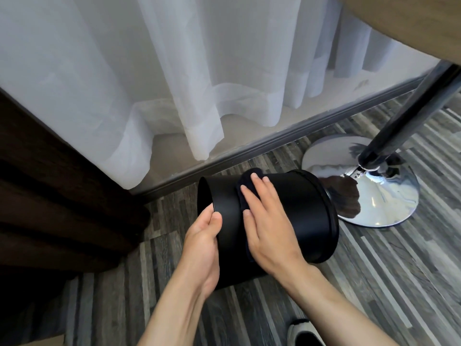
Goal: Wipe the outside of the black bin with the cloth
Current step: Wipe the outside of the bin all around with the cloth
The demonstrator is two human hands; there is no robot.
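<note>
- A black bin (306,213) lies tipped on its side above a striped wood-look floor (374,283), its open mouth turned left toward a dark wooden panel (50,196), its wider rimmed end toward the chrome base (369,196) of a pedestal stand.
- The left hand (202,245) takes the bin at the mouth — thumb curled over the thin rim, palm under the wall; the grip is clamped on the bin's edge.
- The right hand (264,221) lies flat, fingers spread rather than curled, pressing a dark cloth (245,181) against the upper curve of the wall; the cloth is pinned under the palm, not pinched.
- Whether the bin's underside touches the floor cannot be told; the forearms hide it.
- Judged from the one-handed hold, the bin is light. Its wall looks stiff and smooth with a matt sheen — likely slippery under a dry palm and free to roll, being round.
- The rim at the mouth looks the surest place to take hold: an edge to hook a thumb over, where the plain wall offers none.
- The cloth looks soft and thick, folding over the curve; flat pressure should keep it from bunching.
- A sheer white curtain (174,83) hangs behind, just beyond the bin.
- A slipper toe (303,330) shows at the bottom edge.
</note>
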